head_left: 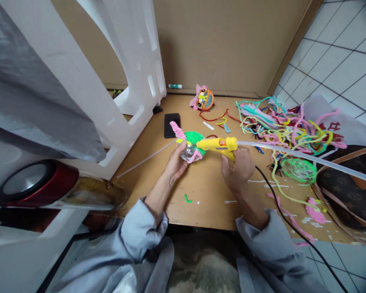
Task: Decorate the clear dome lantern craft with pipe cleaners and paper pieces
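left hand (pixel 177 162) is gripping the ball (pixel 191 147) just above the table (pixel 207 195); right hand (pixel 239 169) is gripping the glue gun (pixel 216 144), nozzle at the ball (hot glue could be running onto fingers if the ball is tilting).

Glossy plastic glue gun (pixel 217 144), fuzzy pipe cleaners (pixel 280 122)

The left hand (pixel 174 162) hides the near side of the clear ball (pixel 189 151) it holds, and the tip of the glue gun (pixel 216 144) is lost in the green fuzz there (whether it touches cannot be told). The gun's grip is buried in the right hand (pixel 239 169), its glue stick (pixel 308 160) runs off the right edge and its black cord (pixel 299 235) off the bottom. Right of that hand a brown bag (pixel 347 179) is cut by the edge.
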Tool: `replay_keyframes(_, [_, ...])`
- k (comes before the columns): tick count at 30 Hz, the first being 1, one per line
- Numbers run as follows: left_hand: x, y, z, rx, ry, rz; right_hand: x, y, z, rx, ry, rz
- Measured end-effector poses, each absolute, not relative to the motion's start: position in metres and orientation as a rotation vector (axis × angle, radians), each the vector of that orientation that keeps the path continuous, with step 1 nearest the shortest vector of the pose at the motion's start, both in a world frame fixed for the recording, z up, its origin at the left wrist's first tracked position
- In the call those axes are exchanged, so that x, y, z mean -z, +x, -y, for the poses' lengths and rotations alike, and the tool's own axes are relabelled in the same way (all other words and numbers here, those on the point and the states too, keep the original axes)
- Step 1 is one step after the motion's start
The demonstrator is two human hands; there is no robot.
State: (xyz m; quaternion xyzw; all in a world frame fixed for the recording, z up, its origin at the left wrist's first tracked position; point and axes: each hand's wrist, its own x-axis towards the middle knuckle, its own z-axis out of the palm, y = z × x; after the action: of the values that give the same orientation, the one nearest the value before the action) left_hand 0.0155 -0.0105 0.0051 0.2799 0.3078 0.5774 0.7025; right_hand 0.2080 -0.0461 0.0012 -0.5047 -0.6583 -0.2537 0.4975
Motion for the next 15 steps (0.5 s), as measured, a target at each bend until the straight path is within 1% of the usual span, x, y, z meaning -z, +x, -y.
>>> replay_keyframes(5, [-0.0051, 0.0144, 0.0095, -1.287, 0.590, -0.676, -0.0043, 0.2071, 0.0467, 0.612, -1.060, 1.589])
replay_keyframes(15, [-0.0027, 0.0156, 0.0095, -1.276, 0.582, -0.640, -0.0034, 0.2072, 0.0486, 0.682, -1.197, 1.610])
